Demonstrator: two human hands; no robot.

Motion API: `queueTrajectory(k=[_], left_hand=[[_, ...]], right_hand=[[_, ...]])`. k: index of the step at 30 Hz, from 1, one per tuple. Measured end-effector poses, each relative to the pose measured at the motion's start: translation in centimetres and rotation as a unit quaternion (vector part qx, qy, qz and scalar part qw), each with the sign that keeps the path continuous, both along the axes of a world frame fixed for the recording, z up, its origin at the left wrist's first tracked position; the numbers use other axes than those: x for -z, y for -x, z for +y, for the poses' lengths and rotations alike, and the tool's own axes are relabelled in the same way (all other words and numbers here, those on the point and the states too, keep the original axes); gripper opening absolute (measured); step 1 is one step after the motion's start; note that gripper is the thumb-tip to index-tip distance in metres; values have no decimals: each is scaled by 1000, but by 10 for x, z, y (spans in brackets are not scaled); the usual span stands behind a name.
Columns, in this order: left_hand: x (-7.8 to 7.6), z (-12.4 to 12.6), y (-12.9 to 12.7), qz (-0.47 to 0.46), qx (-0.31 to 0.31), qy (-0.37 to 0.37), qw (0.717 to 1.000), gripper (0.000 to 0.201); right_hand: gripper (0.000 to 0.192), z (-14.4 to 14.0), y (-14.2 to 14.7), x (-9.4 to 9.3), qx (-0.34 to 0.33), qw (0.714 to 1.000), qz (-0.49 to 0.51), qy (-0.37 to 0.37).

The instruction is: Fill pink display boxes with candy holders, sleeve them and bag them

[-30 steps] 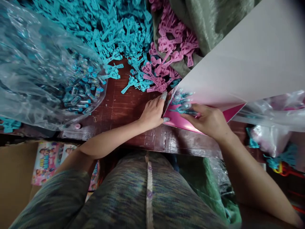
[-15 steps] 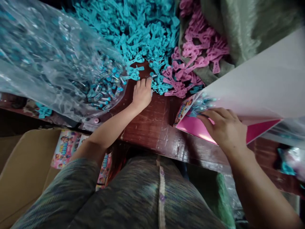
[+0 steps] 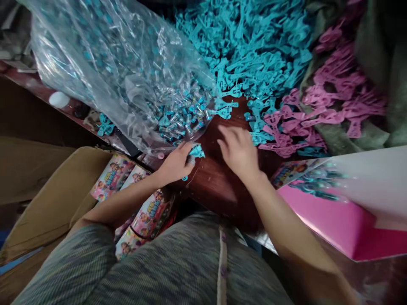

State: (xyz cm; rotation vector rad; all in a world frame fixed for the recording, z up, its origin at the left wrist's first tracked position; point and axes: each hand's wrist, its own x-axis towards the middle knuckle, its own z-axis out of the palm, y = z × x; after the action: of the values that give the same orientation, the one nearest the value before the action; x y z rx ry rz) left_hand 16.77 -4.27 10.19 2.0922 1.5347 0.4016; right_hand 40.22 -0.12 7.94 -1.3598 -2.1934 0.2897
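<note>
Nowhere legible print; cartoon-printed packets (image 3: 112, 177) blurred

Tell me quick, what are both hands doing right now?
Left hand shut on teal plastic piece beside clear bag. Right hand open over wooden table, blurred. Nothing between them.

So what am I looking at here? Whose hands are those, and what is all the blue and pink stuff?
The camera sits on a person's head and looks down, so you see their own two arms. The left hand holds a small blue plastic piece at the edge of a dark wooden table. The right hand is open, just above the table. On the table lie a heap of blue plastic pieces, a heap of pink ones, and a clear bag of little tubes with blue caps. A pink card sheet lies on the right. A cardboard box with colourful packets sits below.
</note>
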Motion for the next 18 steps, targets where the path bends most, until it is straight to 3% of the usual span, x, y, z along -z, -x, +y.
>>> queueTrajectory(k=[3,6,9,12,15,18], left_hand=[[-5,-15,22,-79,-29,27,996,9],[-7,-24,32,-180,-71,77,978,15],[-5,-27,36,-246,-116,119,955,29],[-6,-27,36,-291,-127,159,935,32],[-9,-20,31,-303,-89,184,931,29],[-13,-12,26,-292,-26,157,943,26]], right_hand=[[52,47,65,15,-160,983,-75,59],[52,67,91,20,-184,972,-115,87],[46,59,73,12,-154,980,-58,109],[32,28,38,-5,-172,971,96,133],[21,-1,16,-22,-190,944,209,171],[19,-11,8,-32,-191,934,224,201]])
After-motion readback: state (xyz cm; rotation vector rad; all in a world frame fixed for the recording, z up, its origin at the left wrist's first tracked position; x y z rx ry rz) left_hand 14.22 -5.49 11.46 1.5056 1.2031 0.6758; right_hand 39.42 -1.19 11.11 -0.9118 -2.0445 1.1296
